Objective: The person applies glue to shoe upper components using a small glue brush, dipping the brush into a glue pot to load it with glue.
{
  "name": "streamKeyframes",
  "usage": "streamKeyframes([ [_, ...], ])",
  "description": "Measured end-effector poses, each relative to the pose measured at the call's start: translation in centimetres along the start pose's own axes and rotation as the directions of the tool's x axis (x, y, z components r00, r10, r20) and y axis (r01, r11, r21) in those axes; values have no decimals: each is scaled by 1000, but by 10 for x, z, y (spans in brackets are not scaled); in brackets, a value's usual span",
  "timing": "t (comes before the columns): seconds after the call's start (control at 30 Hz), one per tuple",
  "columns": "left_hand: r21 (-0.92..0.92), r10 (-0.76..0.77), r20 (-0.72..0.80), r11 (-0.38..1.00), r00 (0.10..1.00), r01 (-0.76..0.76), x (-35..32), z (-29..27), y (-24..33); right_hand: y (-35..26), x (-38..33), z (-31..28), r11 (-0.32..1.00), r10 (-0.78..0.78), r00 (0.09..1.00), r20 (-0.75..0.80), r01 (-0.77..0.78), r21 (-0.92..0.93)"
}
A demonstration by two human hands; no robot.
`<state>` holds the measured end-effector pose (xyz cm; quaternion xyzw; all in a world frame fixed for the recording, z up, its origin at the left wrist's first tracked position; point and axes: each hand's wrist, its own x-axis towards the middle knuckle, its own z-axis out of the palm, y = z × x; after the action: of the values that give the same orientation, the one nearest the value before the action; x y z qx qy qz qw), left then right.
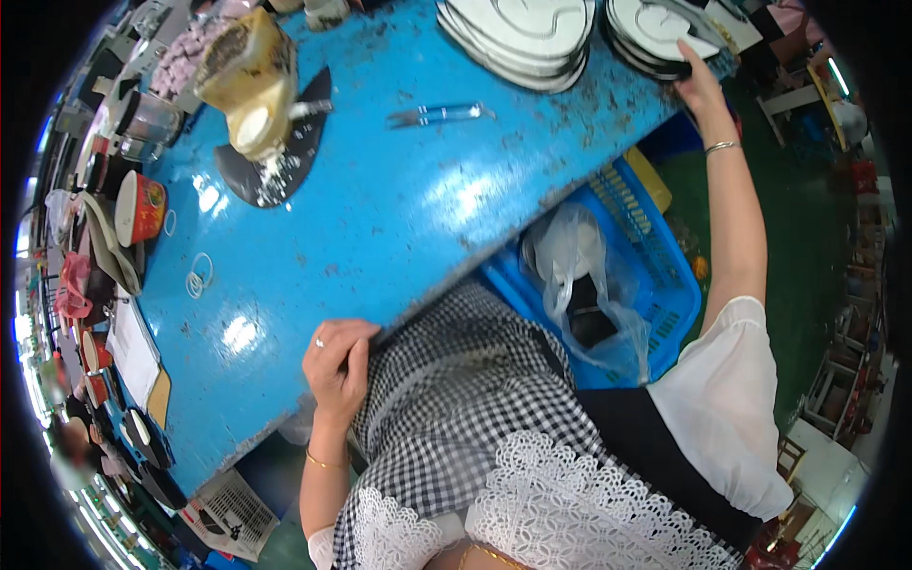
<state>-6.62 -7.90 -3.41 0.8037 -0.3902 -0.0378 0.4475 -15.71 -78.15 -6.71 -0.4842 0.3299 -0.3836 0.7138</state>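
My right hand (700,87) reaches to the far right corner of the blue table (361,209). It grips the near edge of a stack of white, sole-shaped cut pieces with black ones beneath (655,30), one finger lying on top. The fingers underneath are partly hidden. My left hand (339,366) rests at the table's near edge with its fingers curled in, and nothing shows in it. Beside the gripped stack lies a second pile of white cut pieces (522,43) with dark outlines. Blue-handled thread snips (442,114) lie on the table farther left.
A glue-crusted yellowish container (256,119) stands on a black sheet (309,152) at the far left. Near the left edge are a red paper bowl (141,209), white rings (199,275) and papers (133,350). A blue basket (670,294) with a plastic bag (579,247) sits below the table edge.
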Motion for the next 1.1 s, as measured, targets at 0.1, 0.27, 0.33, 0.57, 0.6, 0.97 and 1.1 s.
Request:
streamKeyframes([
  [0.1, -108, 157, 124, 984, 980, -144, 19, 22, 26, -14, -59, -13, 904, -256, 954, -153, 181, -387],
  [0.27, -249, 223, 376, 959, 899, -134, 41, 82, 42, 9, -187, -58, 772, -198, 977, 76, 203, -603],
  [0.33, -321, 270, 476, 939, 837, -120, 44, 108, 46, 31, -259, -54, 775, 4, 992, 125, 76, -627],
  [0.57, -108, 44, 760, 992, 648, 59, 44, 180, 55, 135, -407, -36, 694, 567, 824, 2, -476, -540],
  [0.6, -153, 63, 748, 985, 661, 79, 42, 190, 54, 158, -414, -35, 691, 611, 792, 25, -517, -506],
  [0.97, -319, -39, 879, 692, 474, 647, 40, 206, 47, 240, -325, -97, 732, 547, 837, 26, -463, -500],
  [1.1, -426, -119, 832, 489, 542, 761, 43, 208, 49, 267, -291, -175, 398, 508, 854, 113, -116, -910],
])
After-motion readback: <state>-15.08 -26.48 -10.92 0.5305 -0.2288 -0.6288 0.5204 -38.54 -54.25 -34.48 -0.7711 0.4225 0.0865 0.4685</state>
